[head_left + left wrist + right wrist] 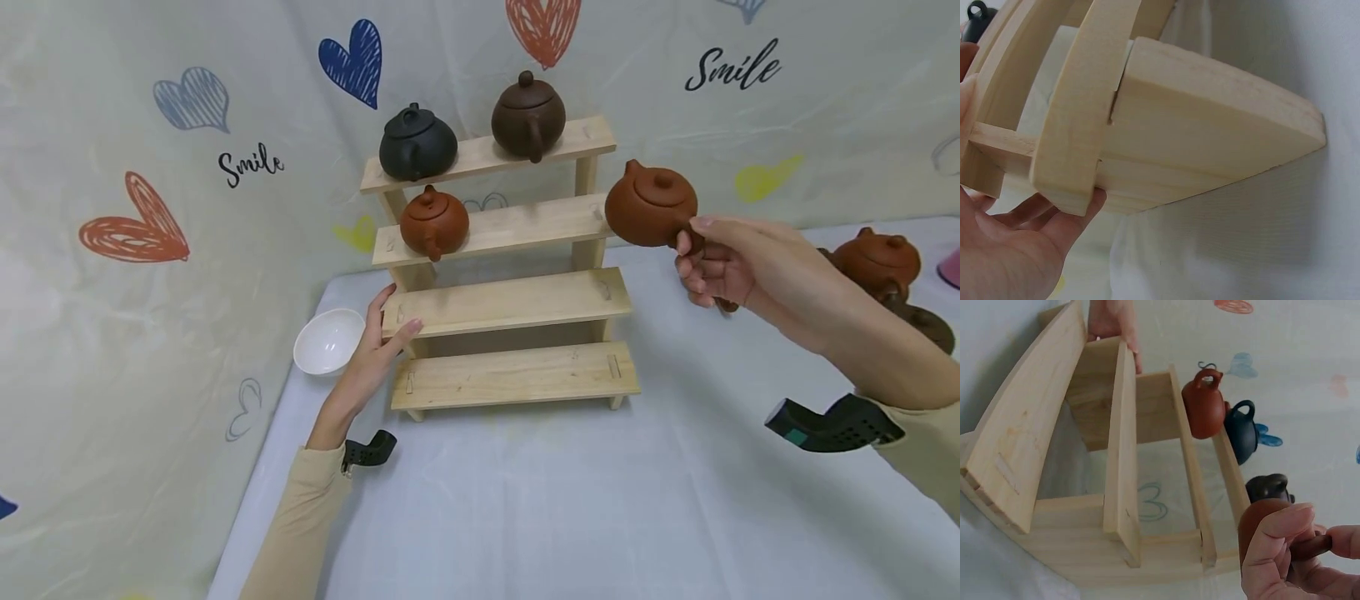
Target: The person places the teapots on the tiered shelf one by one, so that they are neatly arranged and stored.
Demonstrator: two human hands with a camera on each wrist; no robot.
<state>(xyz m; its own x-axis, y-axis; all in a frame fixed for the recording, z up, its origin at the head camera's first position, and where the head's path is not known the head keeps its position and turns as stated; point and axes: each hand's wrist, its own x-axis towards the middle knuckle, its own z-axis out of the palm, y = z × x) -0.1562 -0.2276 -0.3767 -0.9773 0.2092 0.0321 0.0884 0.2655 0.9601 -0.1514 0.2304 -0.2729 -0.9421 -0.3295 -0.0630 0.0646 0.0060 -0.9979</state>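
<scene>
My right hand (750,258) pinches a reddish-brown clay teapot (651,204) by a projecting part; I cannot tell whether that is spout or handle. The teapot is in the air beside the right end of the third step up of a wooden tiered stand (510,302). On that step's left part sits another reddish-brown teapot (435,222). A black teapot (417,143) and a dark brown teapot (528,117) stand on the top step. My left hand (367,354) grips the left end of the second step up, thumb over its top, as the left wrist view also shows.
A white bowl (327,342) stands left of the stand. At the table's right side are another reddish-brown teapot (876,260), a darker brown piece (928,327) partly behind my right arm, and a pink object (951,268) at the frame edge. A printed cloth (465,50) hangs behind.
</scene>
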